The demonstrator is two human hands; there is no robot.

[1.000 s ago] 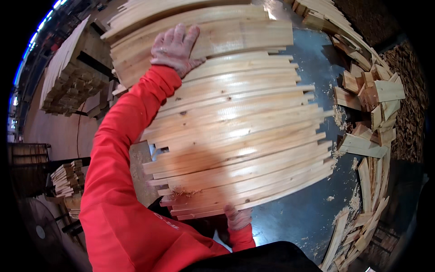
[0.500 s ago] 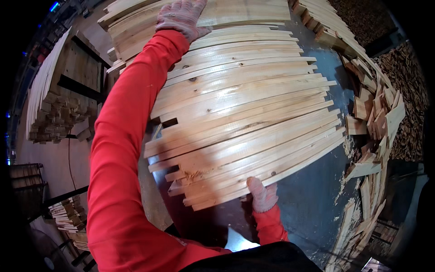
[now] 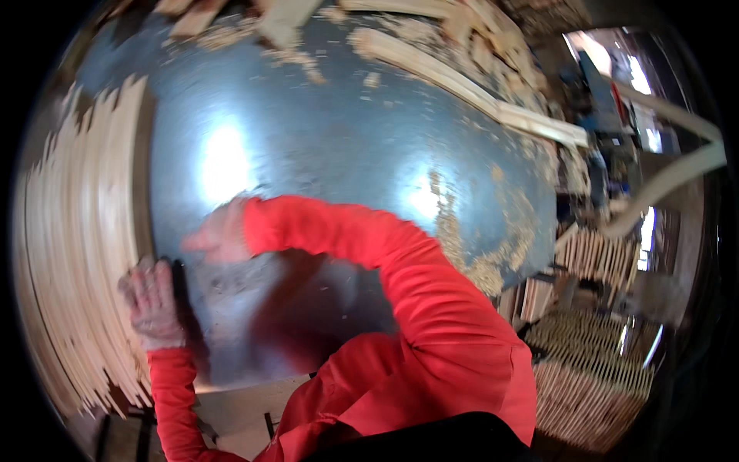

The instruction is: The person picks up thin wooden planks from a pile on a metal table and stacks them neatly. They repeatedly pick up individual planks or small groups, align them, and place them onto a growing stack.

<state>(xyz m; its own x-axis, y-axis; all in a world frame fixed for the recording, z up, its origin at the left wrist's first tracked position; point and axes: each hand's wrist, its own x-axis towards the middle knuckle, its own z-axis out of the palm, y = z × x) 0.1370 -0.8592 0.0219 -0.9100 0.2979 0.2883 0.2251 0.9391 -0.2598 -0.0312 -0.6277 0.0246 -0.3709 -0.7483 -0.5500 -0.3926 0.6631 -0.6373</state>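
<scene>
A row of pale wooden boards lies side by side at the left of the grey metal tabletop, their ends uneven. My left hand, in a worn knit glove, rests on the nearest edge of that row with its fingers stretched out flat. Just to the right of the boards, my right hand is over the bare metal, its arm bent across in front of me. It is blurred, but its fingers look extended and nothing shows in them.
Sawdust and shavings are scattered on the tabletop's right side. Long offcuts line its far edge. Beyond the right edge stand stacked wood pieces and a curved pale hose.
My view has swung right, so the boards now sit at the left. My left hand has come back from the far boards to the near edge; my right hand has left that edge.
</scene>
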